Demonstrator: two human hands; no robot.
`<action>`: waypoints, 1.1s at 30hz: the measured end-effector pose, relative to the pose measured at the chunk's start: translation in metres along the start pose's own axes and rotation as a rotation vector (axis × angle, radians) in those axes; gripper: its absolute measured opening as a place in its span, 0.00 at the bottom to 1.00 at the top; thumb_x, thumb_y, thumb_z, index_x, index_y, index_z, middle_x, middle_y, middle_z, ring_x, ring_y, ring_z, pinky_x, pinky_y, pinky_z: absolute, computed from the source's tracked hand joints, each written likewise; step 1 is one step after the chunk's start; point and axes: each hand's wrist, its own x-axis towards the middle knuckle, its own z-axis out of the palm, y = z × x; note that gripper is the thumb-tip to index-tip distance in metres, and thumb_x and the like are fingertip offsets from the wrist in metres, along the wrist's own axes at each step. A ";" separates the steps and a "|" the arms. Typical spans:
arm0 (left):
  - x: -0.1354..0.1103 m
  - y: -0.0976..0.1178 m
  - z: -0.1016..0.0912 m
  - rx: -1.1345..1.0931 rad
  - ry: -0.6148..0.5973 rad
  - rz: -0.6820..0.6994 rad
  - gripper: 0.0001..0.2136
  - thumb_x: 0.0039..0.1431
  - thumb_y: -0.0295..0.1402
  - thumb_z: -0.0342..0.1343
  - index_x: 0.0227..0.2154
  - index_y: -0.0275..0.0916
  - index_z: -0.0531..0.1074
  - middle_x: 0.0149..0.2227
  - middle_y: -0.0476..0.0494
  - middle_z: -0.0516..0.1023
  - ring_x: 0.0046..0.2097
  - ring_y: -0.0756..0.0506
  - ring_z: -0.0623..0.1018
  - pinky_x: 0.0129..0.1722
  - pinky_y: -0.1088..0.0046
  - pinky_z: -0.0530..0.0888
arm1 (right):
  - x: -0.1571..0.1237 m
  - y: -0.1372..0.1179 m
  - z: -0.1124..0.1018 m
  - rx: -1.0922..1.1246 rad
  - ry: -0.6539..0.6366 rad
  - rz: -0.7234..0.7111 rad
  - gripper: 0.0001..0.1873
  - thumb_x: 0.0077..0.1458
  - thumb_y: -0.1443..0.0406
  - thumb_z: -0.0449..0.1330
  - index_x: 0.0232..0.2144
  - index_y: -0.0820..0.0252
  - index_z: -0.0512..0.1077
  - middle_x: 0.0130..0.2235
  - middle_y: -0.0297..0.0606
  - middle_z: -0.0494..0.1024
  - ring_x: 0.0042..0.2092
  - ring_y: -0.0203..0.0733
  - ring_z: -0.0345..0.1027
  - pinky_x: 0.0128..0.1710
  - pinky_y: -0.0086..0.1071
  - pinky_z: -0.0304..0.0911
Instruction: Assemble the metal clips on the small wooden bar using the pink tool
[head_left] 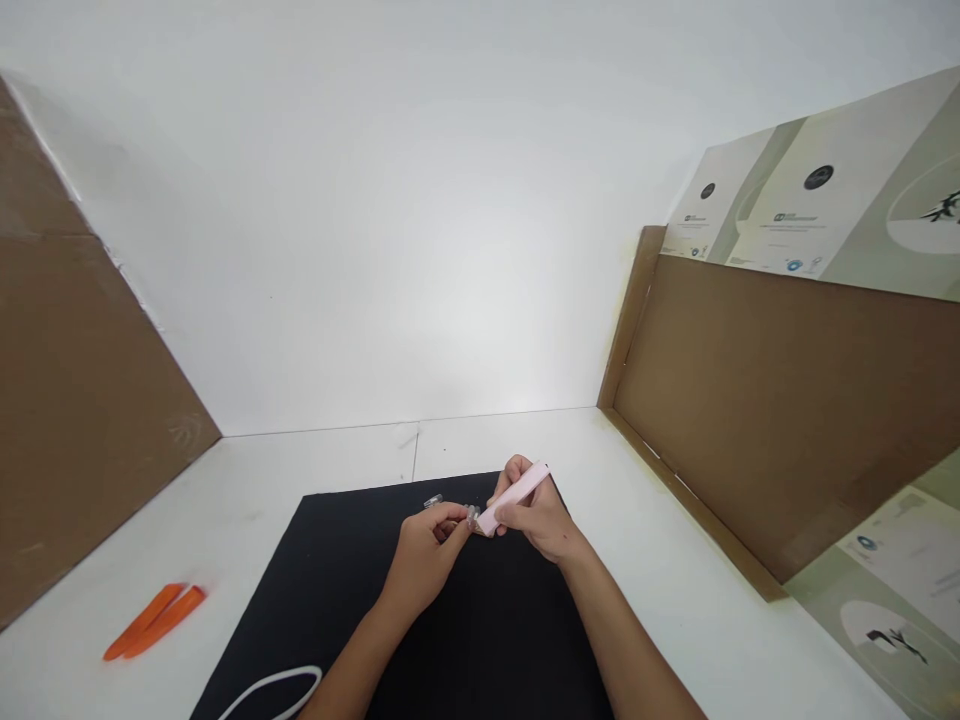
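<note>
"Pink bar-shaped tool (516,497): specify its location."

"Held in the person's right hand (543,526), pinched between thumb and fingers. It sits tilted above the far part of the black mat (322,560), lower end directed at the left hand (421,552)."

"Specify the left hand's state."

"Thumb and fingertips are closed on a small clear piece (472,514), just beside the tool's lower end. Whether the two touch cannot be told at this size."

"List adjacent items."

"A second clear piece (433,501) lies on the mat, beyond the left hand. A white loop (279,678) crosses the mat's near left corner, partly hidden by the left forearm."

"And outside the mat?"

"Two orange pointed objects (154,622) lie side by side on the white tabletop (180,520), left of the mat."
</note>
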 end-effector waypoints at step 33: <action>0.001 -0.001 0.001 -0.033 -0.041 0.008 0.14 0.60 0.41 0.53 0.37 0.40 0.80 0.30 0.47 0.81 0.31 0.47 0.75 0.30 0.75 0.68 | 0.001 0.001 0.007 -0.265 0.141 -0.072 0.19 0.40 0.71 0.63 0.29 0.54 0.57 0.27 0.28 0.74 0.25 0.35 0.65 0.25 0.28 0.62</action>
